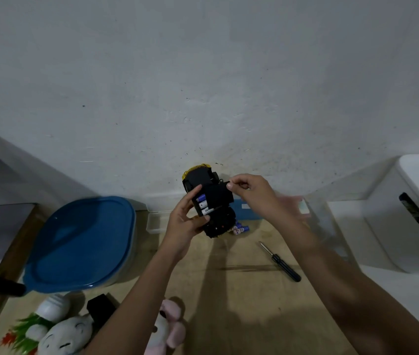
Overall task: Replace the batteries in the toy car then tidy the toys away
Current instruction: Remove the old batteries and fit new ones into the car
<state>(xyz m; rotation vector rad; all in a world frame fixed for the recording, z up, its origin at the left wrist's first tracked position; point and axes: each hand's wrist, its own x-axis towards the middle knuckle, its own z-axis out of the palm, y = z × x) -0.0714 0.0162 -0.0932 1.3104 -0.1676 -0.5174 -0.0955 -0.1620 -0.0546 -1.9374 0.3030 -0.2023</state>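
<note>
My left hand (pixel 184 221) grips the yellow-and-black toy car (pixel 199 179), held upside down above the table. Its battery bay shows two batteries (pixel 203 204) with blue and white wraps. My right hand (pixel 250 192) pinches the top corner of the black battery cover (pixel 219 197), which lies tilted over the bay's right side. Several loose batteries (pixel 240 229) lie on the wooden table (pixel 241 303) just beneath the car. A black-handled screwdriver (pixel 280 261) rests on the table to the right.
A blue-lidded container (pixel 80 242) stands at the left. A clear open box (pixel 153 222) sits behind the car by the wall. Plush toys (pixel 67 334), a pink plush (pixel 170 326) and a small black block (pixel 100 310) lie near the front. A white bin (pixel 413 213) stands at the right.
</note>
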